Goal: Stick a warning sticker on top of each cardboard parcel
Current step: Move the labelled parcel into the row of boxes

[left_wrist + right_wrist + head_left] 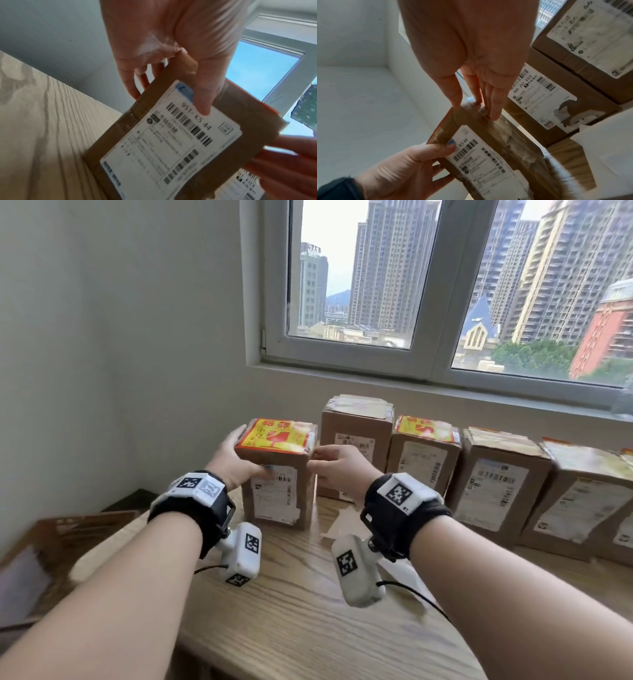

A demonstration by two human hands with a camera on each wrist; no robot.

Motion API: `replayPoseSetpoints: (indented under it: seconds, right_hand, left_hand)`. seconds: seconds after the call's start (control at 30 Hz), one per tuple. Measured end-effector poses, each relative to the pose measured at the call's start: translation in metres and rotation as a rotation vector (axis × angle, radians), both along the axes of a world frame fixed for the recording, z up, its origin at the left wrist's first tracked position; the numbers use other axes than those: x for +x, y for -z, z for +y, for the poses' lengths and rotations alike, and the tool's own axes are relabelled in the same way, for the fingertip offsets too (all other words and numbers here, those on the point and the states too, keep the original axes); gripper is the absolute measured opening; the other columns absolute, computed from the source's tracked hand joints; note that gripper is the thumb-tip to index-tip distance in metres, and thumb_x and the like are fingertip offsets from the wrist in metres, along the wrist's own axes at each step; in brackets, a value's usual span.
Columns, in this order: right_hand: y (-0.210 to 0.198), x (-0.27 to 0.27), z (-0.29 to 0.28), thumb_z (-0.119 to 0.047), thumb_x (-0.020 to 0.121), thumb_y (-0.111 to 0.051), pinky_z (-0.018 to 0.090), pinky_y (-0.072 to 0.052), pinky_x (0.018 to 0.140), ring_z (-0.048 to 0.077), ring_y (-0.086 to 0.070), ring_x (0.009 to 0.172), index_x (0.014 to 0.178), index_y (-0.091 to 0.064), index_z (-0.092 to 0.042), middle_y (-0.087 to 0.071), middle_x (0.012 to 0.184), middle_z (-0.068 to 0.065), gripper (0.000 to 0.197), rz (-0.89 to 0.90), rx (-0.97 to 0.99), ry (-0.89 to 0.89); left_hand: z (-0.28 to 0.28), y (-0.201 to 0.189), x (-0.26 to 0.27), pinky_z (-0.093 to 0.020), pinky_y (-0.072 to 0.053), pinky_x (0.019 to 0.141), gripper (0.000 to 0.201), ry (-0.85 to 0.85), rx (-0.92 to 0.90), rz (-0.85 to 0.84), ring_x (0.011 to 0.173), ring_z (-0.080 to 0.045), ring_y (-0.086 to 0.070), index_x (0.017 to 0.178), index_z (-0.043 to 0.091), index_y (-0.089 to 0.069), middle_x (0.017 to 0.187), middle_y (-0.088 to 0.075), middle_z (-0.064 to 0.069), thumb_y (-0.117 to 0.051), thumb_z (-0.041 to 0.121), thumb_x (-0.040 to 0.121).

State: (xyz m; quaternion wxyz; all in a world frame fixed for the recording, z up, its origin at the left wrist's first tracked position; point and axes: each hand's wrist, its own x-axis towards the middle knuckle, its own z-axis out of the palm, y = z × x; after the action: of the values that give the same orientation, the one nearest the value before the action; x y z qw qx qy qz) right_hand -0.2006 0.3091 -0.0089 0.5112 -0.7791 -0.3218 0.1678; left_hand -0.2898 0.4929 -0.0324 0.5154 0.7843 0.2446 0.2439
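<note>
A brown cardboard parcel (277, 494) stands on the table near me, with a yellow-and-red warning sticker (274, 437) covering its top. My left hand (251, 451) grips its upper left corner. In the left wrist view the thumb (204, 105) presses the white shipping label (171, 148) and the fingers wrap the side. My right hand (317, 455) holds the upper right corner. In the right wrist view its thumb (453, 94) sits at the front edge and its fingers (494, 108) lie on the taped side of the parcel (501, 142).
Several more parcels line the wall under the window. One (356, 446) behind has a bare taped top, and one (423, 463) carries a sticker (424, 429). Others (496, 477) run off to the right. The wooden table (301, 611) ends near me. The wall is close on the left.
</note>
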Motion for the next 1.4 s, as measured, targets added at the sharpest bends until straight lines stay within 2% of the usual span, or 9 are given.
replayPoseSetpoints:
  seconds: [0.13, 0.33, 0.43, 0.5, 0.6, 0.83, 0.97, 1.13, 1.4]
  right_hand:
    - [0.008, 0.017, -0.002, -0.012, 0.093, -0.058, 0.043, -0.051, 0.099, 0.024, -0.064, 0.111, 0.119, -0.066, -0.012, -0.068, 0.115, 0.005, 0.027, 0.014, 0.011, -0.016]
    - [0.014, 0.048, -0.03, -0.013, 0.095, -0.058, 0.034, -0.057, 0.086, 0.02, -0.069, 0.1, 0.123, -0.063, -0.007, -0.069, 0.115, 0.012, 0.029, 0.057, 0.027, 0.038]
    - [0.018, 0.059, -0.042, -0.012, 0.094, -0.058, 0.032, -0.059, 0.08, 0.018, -0.071, 0.089, 0.117, -0.065, -0.007, -0.071, 0.107, 0.012, 0.024, 0.056, 0.043, 0.055]
    - [0.02, 0.062, -0.047, -0.014, 0.094, -0.059, 0.036, -0.059, 0.08, 0.017, -0.073, 0.086, 0.112, -0.067, -0.011, -0.073, 0.101, 0.009, 0.02, 0.051, 0.02, 0.043]
    - [0.021, 0.06, -0.048, -0.012, 0.093, -0.06, 0.041, -0.059, 0.077, 0.019, -0.074, 0.08, 0.102, -0.071, -0.012, -0.075, 0.092, 0.009, 0.014, -0.012, 0.059, 0.058]
    - [-0.003, 0.066, -0.044, -0.011, 0.091, -0.062, 0.039, -0.061, 0.072, 0.019, -0.068, 0.071, 0.084, -0.071, -0.026, -0.072, 0.08, -0.002, 0.018, -0.235, 0.154, 0.206]
    - [-0.009, 0.059, -0.038, -0.013, 0.093, -0.06, 0.041, -0.061, 0.071, 0.023, -0.072, 0.082, 0.097, -0.068, -0.029, -0.071, 0.099, -0.002, 0.019, -0.265, 0.095, 0.172]
    - [-0.006, 0.032, -0.005, -0.017, 0.096, -0.056, 0.031, -0.059, 0.08, 0.019, -0.068, 0.1, 0.132, -0.056, -0.014, -0.067, 0.114, 0.005, 0.036, -0.045, -0.111, -0.06]
    - [-0.005, 0.035, 0.03, -0.01, 0.095, -0.054, 0.043, -0.049, 0.101, 0.026, -0.061, 0.115, 0.128, -0.058, -0.007, -0.065, 0.122, 0.013, 0.033, 0.065, -0.114, -0.068]
  left_hand:
    - [0.01, 0.022, 0.017, -0.039, -0.049, 0.098, 0.089, -0.032, 0.062, -0.018, 0.11, -0.017, -0.061, 0.134, 0.026, -0.051, 0.117, -0.066, 0.002, -0.089, 0.004, 0.056]
    - [0.028, 0.042, 0.044, -0.046, -0.051, 0.093, 0.062, -0.085, 0.077, 0.088, 0.109, -0.025, -0.061, 0.117, 0.018, -0.059, 0.112, -0.067, -0.002, -0.087, 0.011, 0.062]
    - [0.026, 0.041, 0.05, -0.039, -0.048, 0.092, 0.085, -0.091, 0.012, 0.068, 0.115, -0.017, -0.055, 0.136, 0.019, -0.044, 0.117, -0.059, 0.004, -0.087, 0.007, 0.063]
    - [0.021, 0.038, 0.05, -0.036, -0.039, 0.101, 0.124, -0.098, 0.009, -0.01, 0.125, -0.012, -0.043, 0.151, 0.031, -0.013, 0.135, -0.044, 0.005, -0.091, 0.011, 0.057]
    - [0.01, 0.023, 0.046, -0.047, -0.024, 0.114, 0.144, -0.131, 0.105, -0.075, 0.143, -0.02, -0.023, 0.146, 0.05, 0.01, 0.158, -0.01, -0.005, -0.094, 0.023, 0.05]
    - [0.003, 0.009, 0.047, -0.032, -0.042, 0.101, 0.085, -0.019, 0.328, -0.022, 0.119, -0.021, -0.049, 0.126, 0.046, -0.05, 0.13, -0.042, 0.0, -0.092, 0.034, 0.053]
    - [0.006, 0.003, 0.041, -0.034, -0.047, 0.096, 0.074, -0.065, 0.373, 0.004, 0.111, -0.02, -0.056, 0.12, 0.043, -0.057, 0.125, -0.057, -0.001, -0.091, 0.032, 0.056]
    - [0.006, -0.004, 0.038, -0.037, -0.052, 0.092, 0.068, -0.115, 0.396, 0.047, 0.108, -0.022, -0.061, 0.119, 0.037, -0.061, 0.124, -0.062, -0.003, -0.089, 0.021, 0.059]
    - [0.029, -0.009, 0.047, -0.03, -0.05, 0.09, 0.06, -0.171, 0.45, 0.116, 0.108, -0.023, -0.061, 0.12, 0.034, -0.061, 0.126, -0.063, 0.0, -0.082, 0.011, 0.069]
